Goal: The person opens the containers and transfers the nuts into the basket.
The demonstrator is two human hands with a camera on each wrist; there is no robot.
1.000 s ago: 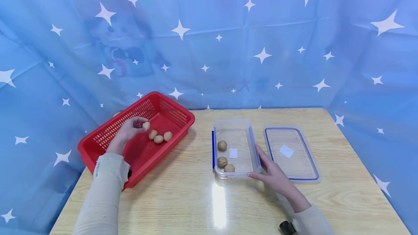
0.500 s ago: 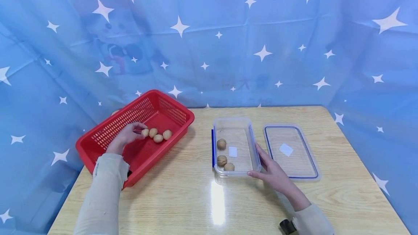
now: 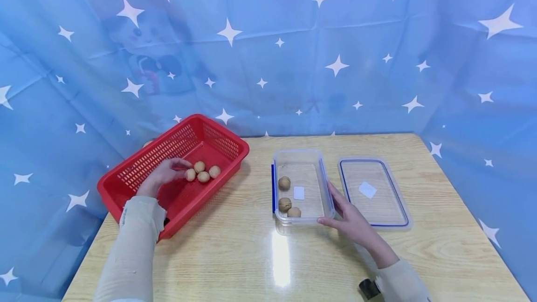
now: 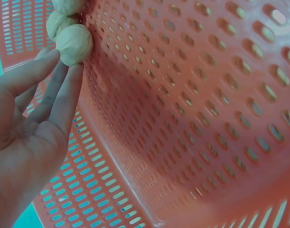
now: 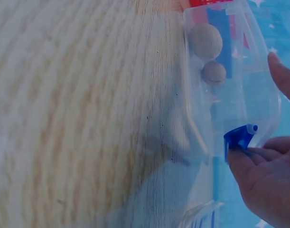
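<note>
My left hand [image 3: 168, 171] is inside the red basket [image 3: 228, 178]. Its fingers are fairly straight and spread, and the thumb and fingertips touch a pale walnut [image 3: 190, 175], also seen large in the left wrist view as the nearest walnut [image 4: 74, 44]. More walnuts [image 3: 203, 176] lie against it on the basket floor. On the right, my right hand [image 3: 356, 225] holds the clear plastic food container [image 3: 312, 174] at its near right corner, thumb on the front wall, fingers along the side. Three darker walnuts [image 3: 284, 204] sit inside it. A blue latch [image 5: 237, 137] is at the right fingers.
The clear lid [image 3: 373, 211] with a blue seal lies flat to the right of the container. A wooden table [image 3: 226, 246] carries everything. Behind it hangs a blue curtain [image 3: 268, 50] with white stars. Something round and pale brown [image 3: 147, 143] shows just behind the basket's rim.
My left hand has lowered the walnut it pinched onto the basket floor, and its fingers have spread. A neighbouring walnut has shifted slightly. The right hand keeps its place on the container.
</note>
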